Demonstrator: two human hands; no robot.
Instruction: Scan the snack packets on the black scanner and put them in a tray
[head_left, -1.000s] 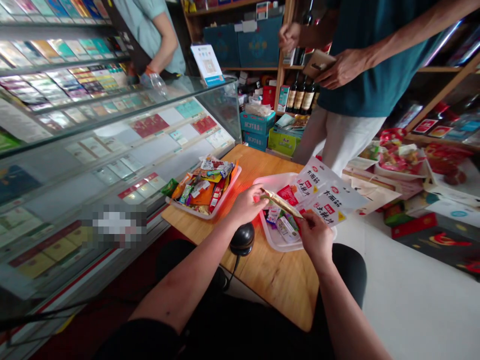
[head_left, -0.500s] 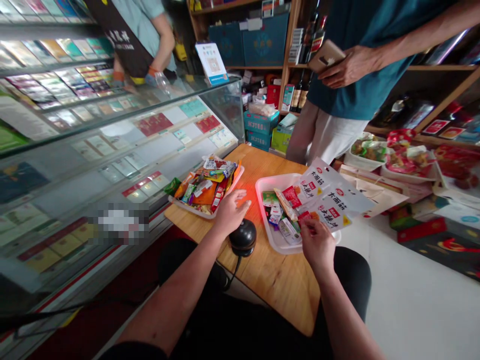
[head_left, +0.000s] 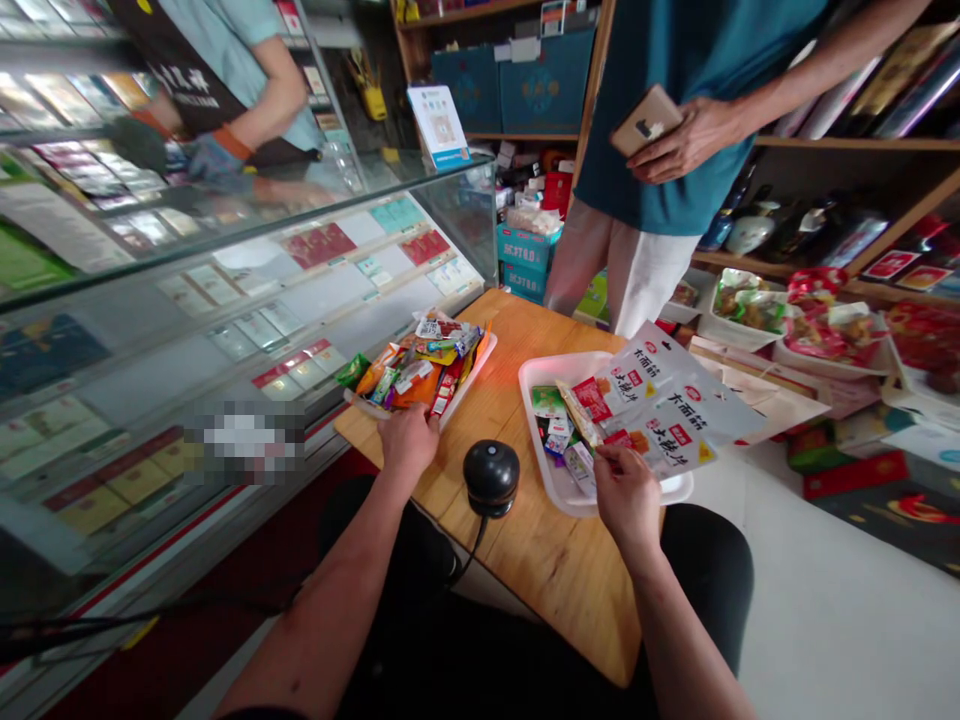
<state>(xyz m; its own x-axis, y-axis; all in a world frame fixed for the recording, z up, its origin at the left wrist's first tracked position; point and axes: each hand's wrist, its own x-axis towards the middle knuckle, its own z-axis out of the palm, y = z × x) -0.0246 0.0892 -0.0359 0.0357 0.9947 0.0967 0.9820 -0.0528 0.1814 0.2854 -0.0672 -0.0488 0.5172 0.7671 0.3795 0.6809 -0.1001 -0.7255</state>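
Observation:
My left hand (head_left: 410,442) is at the near rim of a white tray (head_left: 480,372) heaped with bright snack packets (head_left: 412,375). Its fingers are curled down and mostly hidden, so what they grip cannot be made out. In the second white tray (head_left: 551,490), my right hand (head_left: 628,498) pinches the lower edge of a snack packet (head_left: 621,440) with red print. Large silver-white snack packets (head_left: 667,400) lie slanted across that tray, jutting past its right side. Smaller packets (head_left: 559,430) lie beneath and beside them. A black corded scanner (head_left: 491,475) stands between the trays.
Trays and scanner rest on a small wooden table (head_left: 525,550) over my knees. A glass display counter (head_left: 300,300) runs along the left, with a gloved person (head_left: 225,90) behind it. Another person (head_left: 667,180) stands ahead holding a phone (head_left: 646,120). Snack bins (head_left: 750,310) line the right.
My left hand has moved from above the scanner left and down to the near rim of the left tray. My right hand stays at the right tray, shifted slightly. The red light has gone.

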